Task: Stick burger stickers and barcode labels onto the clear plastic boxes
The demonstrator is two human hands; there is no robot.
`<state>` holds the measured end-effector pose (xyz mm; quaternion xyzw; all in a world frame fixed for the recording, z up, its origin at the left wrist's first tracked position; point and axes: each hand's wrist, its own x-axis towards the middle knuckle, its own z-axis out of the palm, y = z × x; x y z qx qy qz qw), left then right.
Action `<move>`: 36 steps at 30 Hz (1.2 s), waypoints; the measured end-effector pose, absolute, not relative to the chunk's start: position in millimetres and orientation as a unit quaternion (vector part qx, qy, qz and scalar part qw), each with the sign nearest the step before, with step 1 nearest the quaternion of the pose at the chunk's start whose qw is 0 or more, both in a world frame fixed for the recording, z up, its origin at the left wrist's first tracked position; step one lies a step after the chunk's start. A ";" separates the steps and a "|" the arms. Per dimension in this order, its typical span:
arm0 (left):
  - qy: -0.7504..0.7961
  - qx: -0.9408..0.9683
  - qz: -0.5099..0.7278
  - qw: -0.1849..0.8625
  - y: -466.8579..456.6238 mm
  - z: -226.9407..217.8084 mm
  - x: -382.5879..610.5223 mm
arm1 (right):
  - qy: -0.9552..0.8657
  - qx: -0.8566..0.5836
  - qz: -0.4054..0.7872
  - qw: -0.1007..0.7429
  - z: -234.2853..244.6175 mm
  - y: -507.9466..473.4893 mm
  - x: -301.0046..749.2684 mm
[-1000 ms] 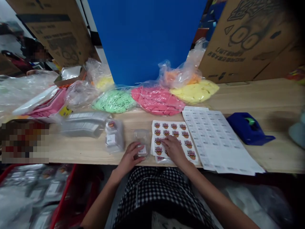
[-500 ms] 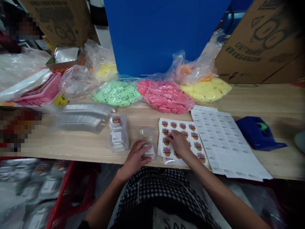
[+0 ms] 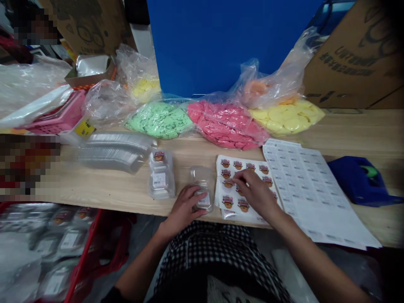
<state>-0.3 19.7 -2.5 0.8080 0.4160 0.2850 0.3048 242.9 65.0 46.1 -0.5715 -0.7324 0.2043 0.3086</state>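
Observation:
My left hand (image 3: 182, 207) rests on the near end of a small clear plastic container (image 3: 202, 185) with a white label, fingers curled over it at the wooden table's front edge. My right hand (image 3: 257, 192) lies on a sheet of round cartoon stickers (image 3: 241, 168), its fingertips pinched on one sticker in the sheet's left column. Left of the container stands a small stack of labelled clear containers (image 3: 161, 177) with a sticker on top.
Bags of green (image 3: 159, 120), pink (image 3: 229, 125) and yellow (image 3: 288, 118) pieces lie at the back before a blue board. A white label sheet (image 3: 311, 185) and a blue tape dispenser (image 3: 360, 181) are at right. Clear lids (image 3: 113, 150) and a pink basket (image 3: 58, 120) are at left. A red crate (image 3: 57, 248) sits below.
My right hand has slid up the sticker sheet and closed its fingertips on a sticker. The left hand stays on the container. The view has shifted left.

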 end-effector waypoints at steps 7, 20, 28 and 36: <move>0.419 0.808 0.287 0.299 21.7 -4.3 0.5 | -0.668 -0.534 0.418 0.307 60.8 121.3 201.9; 0.418 0.808 0.279 0.307 23.0 -7.0 0.4 | -0.649 -0.535 0.474 0.262 32.9 147.6 183.1; 0.418 0.805 0.285 0.310 22.5 -9.2 0.4 | -0.710 -0.539 0.384 0.242 21.0 146.6 179.9; 0.420 0.804 0.286 0.310 22.3 -6.6 1.1 | -0.768 -0.515 0.218 0.312 6.9 137.0 178.6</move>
